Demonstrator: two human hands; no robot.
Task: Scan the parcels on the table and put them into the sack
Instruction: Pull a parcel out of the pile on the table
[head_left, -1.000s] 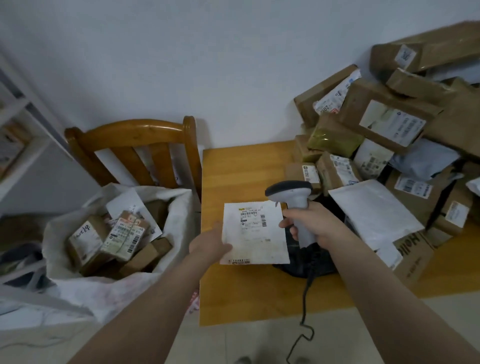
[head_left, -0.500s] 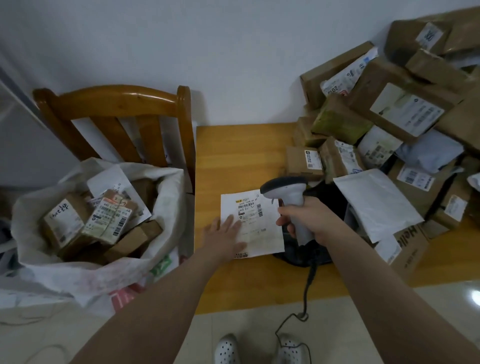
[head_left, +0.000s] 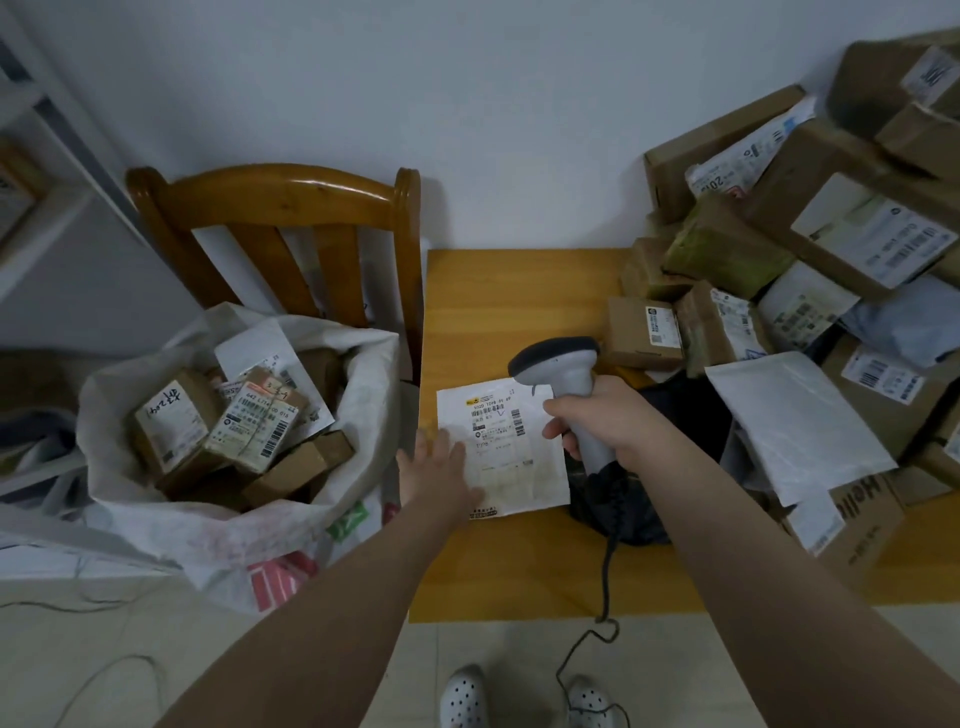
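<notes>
A flat white parcel (head_left: 506, 447) with a printed label lies on the wooden table (head_left: 519, 312) near its left edge. My left hand (head_left: 436, 470) rests flat on the parcel's left side, fingers spread. My right hand (head_left: 597, 421) grips the handle of a grey barcode scanner (head_left: 563, 364), whose head points down at the label. A white sack (head_left: 332, 499) stands open on the floor to the left, holding several boxes. A heap of parcels (head_left: 810, 270) covers the right of the table.
A wooden chair (head_left: 291, 208) stands behind the sack, against the table's left edge. The scanner cable (head_left: 605, 571) hangs over the table's front edge toward my feet. A dark bag (head_left: 623, 504) lies under my right wrist. White shelving (head_left: 36, 156) is at far left.
The white parcel went from being held up in my left hand to lying on the table. My left hand let go and now rests flat on it.
</notes>
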